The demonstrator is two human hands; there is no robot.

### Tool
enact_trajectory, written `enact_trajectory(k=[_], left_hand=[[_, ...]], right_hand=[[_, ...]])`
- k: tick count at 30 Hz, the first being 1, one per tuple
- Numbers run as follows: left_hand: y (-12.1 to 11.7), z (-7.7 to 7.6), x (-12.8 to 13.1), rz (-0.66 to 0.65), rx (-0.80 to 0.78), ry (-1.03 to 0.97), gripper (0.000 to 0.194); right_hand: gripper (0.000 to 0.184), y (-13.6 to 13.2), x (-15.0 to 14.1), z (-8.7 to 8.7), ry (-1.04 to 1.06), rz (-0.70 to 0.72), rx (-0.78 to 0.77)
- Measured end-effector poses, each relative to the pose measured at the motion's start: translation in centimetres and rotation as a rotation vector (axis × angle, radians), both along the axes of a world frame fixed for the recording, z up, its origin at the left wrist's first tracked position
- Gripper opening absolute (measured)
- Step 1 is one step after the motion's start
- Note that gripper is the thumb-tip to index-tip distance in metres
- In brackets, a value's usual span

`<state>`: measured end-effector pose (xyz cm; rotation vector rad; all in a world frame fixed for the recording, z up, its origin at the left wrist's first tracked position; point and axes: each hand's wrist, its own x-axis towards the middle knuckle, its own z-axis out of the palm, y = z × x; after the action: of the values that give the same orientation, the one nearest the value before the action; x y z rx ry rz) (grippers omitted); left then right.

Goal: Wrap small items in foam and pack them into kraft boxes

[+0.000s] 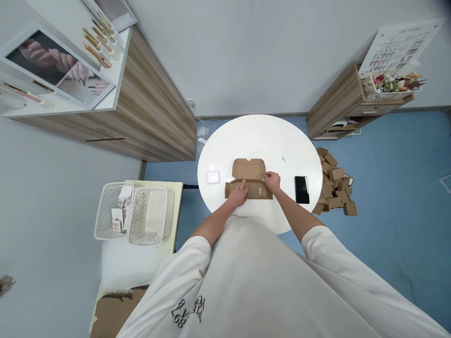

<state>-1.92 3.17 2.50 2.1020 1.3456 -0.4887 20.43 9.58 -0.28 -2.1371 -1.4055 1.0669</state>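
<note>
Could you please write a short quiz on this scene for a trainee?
1. True or false: the left hand and the right hand both touch the cardboard.
2. Which thing lies on the white table, to the right of the cardboard? A) a cup; B) a phone; C) a lamp.
3. Fill in the missing word: the pile of brown boxes to the right of the table lies on the blue ____.

Key: 1. True; 2. B; 3. floor.
</note>
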Motion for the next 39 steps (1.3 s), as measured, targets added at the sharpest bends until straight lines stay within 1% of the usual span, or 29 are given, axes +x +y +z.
enact_trajectory(k=[3, 6, 7, 9, 10, 12, 13, 14, 15, 18, 20, 22, 24, 27, 29, 30, 32, 35, 39], left_hand=[[0.0, 0.2, 0.1, -0.003, -0.004, 0.003, 0.066], [0.0, 0.2, 0.1, 0.001, 0.0, -0.019, 0.053], [0.0, 0.2, 0.1, 0.004, 0.003, -0.028, 0.05], [-0.1, 0.2, 0.0, 0.013, 0.011, -0.041, 0.045], [-0.2, 0.2, 0.0, 0.019, 0.013, -0.045, 0.042], [-0.4, 0.1, -0.2, 0.03, 0.015, -0.062, 0.039], [-0.5, 0.1, -0.2, 0.036, 0.016, -0.073, 0.038], [-0.7, 0.1, -0.3, 0.042, 0.015, -0.084, 0.038], [-0.8, 0.0, -0.3, 0.048, 0.014, -0.096, 0.039], [-1.4, -0.1, -0.6, 0.056, 0.032, -0.124, 0.043], [-2.0, 0.0, -1.1, 0.054, 0.084, -0.142, 0.052], [-3.0, 0.1, -2.0, 0.08, 0.172, -0.155, 0.063], [-3.9, 0.2, -3.2, 0.174, 0.264, -0.142, 0.074], [-5.0, 0.2, -5.0, 0.414, 0.319, -0.056, 0.082], [-5.2, 0.0, -5.9, 0.521, 0.307, -0.011, 0.082], [-5.1, -0.1, -6.1, 0.538, 0.295, -0.005, 0.08], [-4.6, -0.2, -6.2, 0.528, 0.271, -0.007, 0.077], [-3.7, -0.5, -5.6, 0.518, 0.233, 0.005, 0.07], [-3.0, -0.9, -4.8, 0.522, 0.193, -0.001, 0.051]], right_hand=[[0.031, -0.5, 0.2, 0.7, -0.047, 0.083, -0.018], [0.033, -1.8, -0.6, 1.6, -0.254, 0.185, 0.07], [0.034, -2.4, -1.1, 1.9, -0.321, 0.244, 0.086], [0.039, -3.7, -2.2, 2.5, -0.344, 0.452, 0.029], [0.048, -4.4, -2.8, 2.7, -0.328, 0.562, -0.022], [0.077, -5.6, -3.7, 2.8, -0.319, 0.736, -0.101], [0.088, -6.1, -4.0, 2.7, -0.328, 0.782, -0.127], [0.095, -6.6, -4.2, 2.7, -0.342, 0.809, -0.149], [0.098, -6.9, -4.3, 2.6, -0.359, 0.82, -0.166], [0.096, -7.3, -4.5, 2.3, -0.389, 0.818, -0.191], [0.096, -7.3, -4.6, 2.2, -0.391, 0.81, -0.2], [0.097, -7.3, -4.8, 2.2, -0.394, 0.799, -0.216], [0.098, -7.2, -4.9, 2.2, -0.398, 0.79, -0.232], [0.1, -7.2, -4.9, 2.2, -0.39, 0.787, -0.243], [0.102, -7.3, -4.9, 2.2, -0.38, 0.785, -0.246], [0.103, -7.4, -4.9, 2.2, -0.376, 0.782, -0.245], [0.103, -7.5, -4.9, 2.2, -0.367, 0.775, -0.245], [0.104, -7.7, -4.9, 2.1, -0.36, 0.765, -0.258], [0.105, -7.8, -5.0, 2.2, -0.359, 0.756, -0.27]])
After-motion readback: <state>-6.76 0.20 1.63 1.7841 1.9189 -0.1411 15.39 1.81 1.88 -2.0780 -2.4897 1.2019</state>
